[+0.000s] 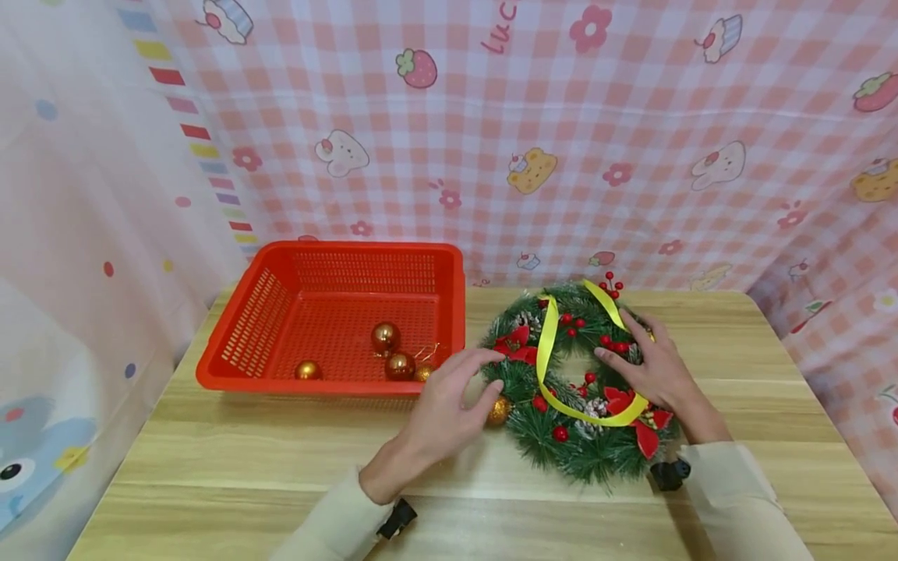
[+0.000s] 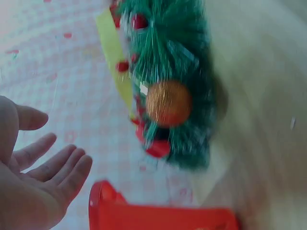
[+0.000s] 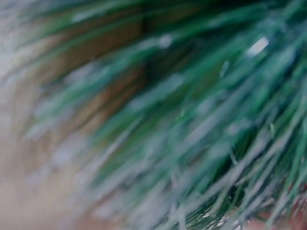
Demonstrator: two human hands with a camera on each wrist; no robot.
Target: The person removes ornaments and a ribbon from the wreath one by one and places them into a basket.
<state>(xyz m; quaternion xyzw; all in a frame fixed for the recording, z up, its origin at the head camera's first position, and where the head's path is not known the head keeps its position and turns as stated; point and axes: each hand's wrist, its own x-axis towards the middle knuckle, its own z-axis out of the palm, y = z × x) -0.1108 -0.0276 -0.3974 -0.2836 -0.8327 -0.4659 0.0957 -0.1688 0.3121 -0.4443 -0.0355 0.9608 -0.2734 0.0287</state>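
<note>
A green Christmas wreath (image 1: 554, 452) with red berries, red flowers and pinecones lies on the table. A yellow ribbon (image 1: 547, 343) loops loosely over it. On the wreath's left side sits a glittery gold ball ornament (image 2: 169, 103), its hanger hidden. My left hand (image 1: 449, 413) hovers beside that ball, fingers relaxed and thumb apart, holding nothing; the left wrist view shows its bare palm. Over the wreath's right side lies my right hand (image 1: 659, 374), thumb toward the central hole and fingers extended by the ribbon's upper end. Pine needles (image 3: 192, 134) fill the right wrist view.
A red plastic basket (image 1: 330, 386) stands left of the wreath, close to my left hand. Inside are several gold ball ornaments (image 1: 385, 337). Behind the wooden table (image 1: 266, 475) hangs a pink checked curtain (image 1: 463, 125).
</note>
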